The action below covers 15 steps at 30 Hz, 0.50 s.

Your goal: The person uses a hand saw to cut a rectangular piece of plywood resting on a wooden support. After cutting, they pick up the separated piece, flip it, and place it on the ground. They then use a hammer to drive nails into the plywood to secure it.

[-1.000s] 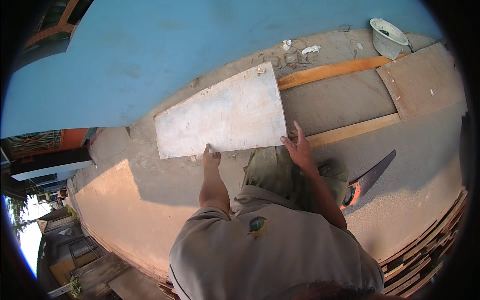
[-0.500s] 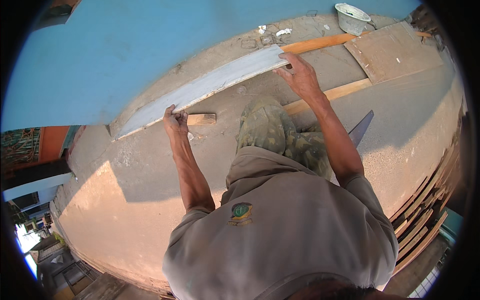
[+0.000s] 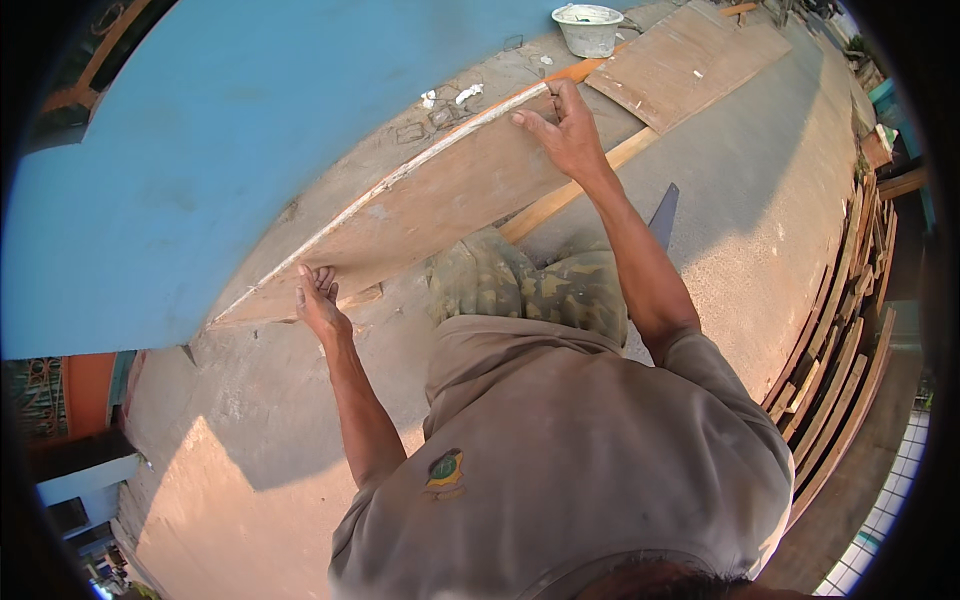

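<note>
While a long, brown, white-edged wooden panel (image 3: pixel 430 207) stood tilted ahead, slanting from lower left to upper right, the right hand (image 3: pixel 574 135) gripped its right end; the left hand (image 3: pixel 320 300), fingers parted, touched near its left.

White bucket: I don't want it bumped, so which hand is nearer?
Right. The right hand, on the board, is below the bucket in view; the left hand is farther down and left.

outdoor work spot beside a building
from afar i see sunlit ground (image 3: pixel 200 510), a blue wall (image 3: pixel 250 120), stacked planks (image 3: pixel 835 370), a saw blade (image 3: pixel 664 216) and a white bucket (image 3: pixel 588 38).
</note>
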Each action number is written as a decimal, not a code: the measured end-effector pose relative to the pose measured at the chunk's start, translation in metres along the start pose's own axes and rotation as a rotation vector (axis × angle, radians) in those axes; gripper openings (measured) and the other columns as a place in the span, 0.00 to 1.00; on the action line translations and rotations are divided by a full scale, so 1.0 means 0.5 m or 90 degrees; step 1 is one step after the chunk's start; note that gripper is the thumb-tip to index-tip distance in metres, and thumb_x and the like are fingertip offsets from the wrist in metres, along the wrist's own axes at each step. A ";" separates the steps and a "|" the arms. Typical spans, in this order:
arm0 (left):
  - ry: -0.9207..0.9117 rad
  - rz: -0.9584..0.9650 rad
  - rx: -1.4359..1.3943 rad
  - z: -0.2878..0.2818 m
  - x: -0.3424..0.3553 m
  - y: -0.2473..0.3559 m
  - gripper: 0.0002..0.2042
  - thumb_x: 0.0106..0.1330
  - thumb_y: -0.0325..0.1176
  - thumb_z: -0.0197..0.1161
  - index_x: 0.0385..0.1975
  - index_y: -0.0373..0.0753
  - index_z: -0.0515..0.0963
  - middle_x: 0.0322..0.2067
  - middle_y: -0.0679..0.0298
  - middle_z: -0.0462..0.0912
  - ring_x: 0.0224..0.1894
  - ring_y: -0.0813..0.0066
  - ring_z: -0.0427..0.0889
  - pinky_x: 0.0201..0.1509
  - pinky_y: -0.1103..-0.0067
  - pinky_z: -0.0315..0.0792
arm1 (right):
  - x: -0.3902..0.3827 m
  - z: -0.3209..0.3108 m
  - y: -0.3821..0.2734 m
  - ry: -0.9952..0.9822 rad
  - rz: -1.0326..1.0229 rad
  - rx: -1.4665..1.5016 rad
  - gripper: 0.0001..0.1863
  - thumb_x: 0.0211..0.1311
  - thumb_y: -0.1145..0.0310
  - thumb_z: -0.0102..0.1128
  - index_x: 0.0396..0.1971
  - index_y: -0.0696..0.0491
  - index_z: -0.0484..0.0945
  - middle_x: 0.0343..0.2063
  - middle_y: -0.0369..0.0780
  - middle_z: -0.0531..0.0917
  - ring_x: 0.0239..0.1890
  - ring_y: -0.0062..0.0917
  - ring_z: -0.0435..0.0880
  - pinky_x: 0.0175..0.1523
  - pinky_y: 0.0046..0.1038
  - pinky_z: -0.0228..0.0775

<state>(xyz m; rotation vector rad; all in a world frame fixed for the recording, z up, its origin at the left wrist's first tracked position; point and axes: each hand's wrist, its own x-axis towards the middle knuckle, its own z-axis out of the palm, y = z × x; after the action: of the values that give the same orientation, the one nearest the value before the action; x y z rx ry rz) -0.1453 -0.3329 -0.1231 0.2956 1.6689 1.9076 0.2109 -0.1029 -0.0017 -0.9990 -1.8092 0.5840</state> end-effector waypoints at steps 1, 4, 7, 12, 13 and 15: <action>0.069 -0.019 -0.007 -0.026 0.009 -0.027 0.32 0.61 0.55 0.67 0.52 0.32 0.70 0.45 0.53 0.80 0.48 0.63 0.81 0.49 0.72 0.70 | 0.003 0.012 -0.004 -0.004 0.004 0.052 0.26 0.57 0.55 0.71 0.44 0.58 0.70 0.30 0.41 0.79 0.35 0.23 0.78 0.38 0.31 0.72; 0.248 -0.077 -0.031 -0.120 0.043 -0.127 0.39 0.59 0.55 0.68 0.59 0.28 0.65 0.56 0.47 0.73 0.55 0.57 0.77 0.54 0.67 0.69 | 0.004 -0.015 -0.030 -0.027 0.083 0.078 0.28 0.56 0.56 0.72 0.46 0.60 0.70 0.33 0.43 0.81 0.35 0.25 0.81 0.38 0.29 0.74; 0.347 -0.158 -0.027 -0.187 0.055 -0.165 0.41 0.58 0.54 0.69 0.59 0.25 0.63 0.60 0.44 0.68 0.59 0.57 0.72 0.58 0.65 0.67 | -0.010 0.001 -0.065 0.024 0.007 0.021 0.29 0.56 0.56 0.71 0.47 0.62 0.70 0.32 0.45 0.82 0.35 0.27 0.82 0.39 0.30 0.75; 0.340 0.237 0.267 -0.217 0.091 -0.020 0.41 0.61 0.52 0.67 0.59 0.20 0.61 0.57 0.44 0.67 0.60 0.54 0.68 0.63 0.64 0.63 | 0.003 0.030 -0.136 0.064 -0.016 -0.018 0.29 0.57 0.56 0.70 0.48 0.64 0.73 0.33 0.49 0.83 0.38 0.31 0.83 0.41 0.32 0.75; 0.339 0.255 0.300 -0.177 0.101 0.016 0.40 0.62 0.51 0.67 0.59 0.19 0.61 0.57 0.43 0.67 0.60 0.55 0.68 0.63 0.63 0.63 | 0.014 0.027 -0.120 0.059 0.034 0.009 0.29 0.57 0.55 0.70 0.48 0.64 0.74 0.34 0.50 0.83 0.39 0.32 0.83 0.42 0.32 0.75; 0.325 0.244 0.210 -0.176 0.158 0.021 0.39 0.62 0.50 0.68 0.58 0.19 0.61 0.55 0.43 0.69 0.57 0.56 0.70 0.60 0.64 0.66 | 0.044 0.020 -0.056 0.034 0.128 -0.056 0.28 0.58 0.55 0.68 0.48 0.64 0.76 0.37 0.53 0.84 0.43 0.38 0.84 0.47 0.35 0.74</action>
<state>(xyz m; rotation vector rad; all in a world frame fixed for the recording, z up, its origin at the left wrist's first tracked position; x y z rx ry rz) -0.2580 -0.3629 -0.1460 0.2868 2.4217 2.0942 0.1868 -0.0996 0.0259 -1.2552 -1.7106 0.5972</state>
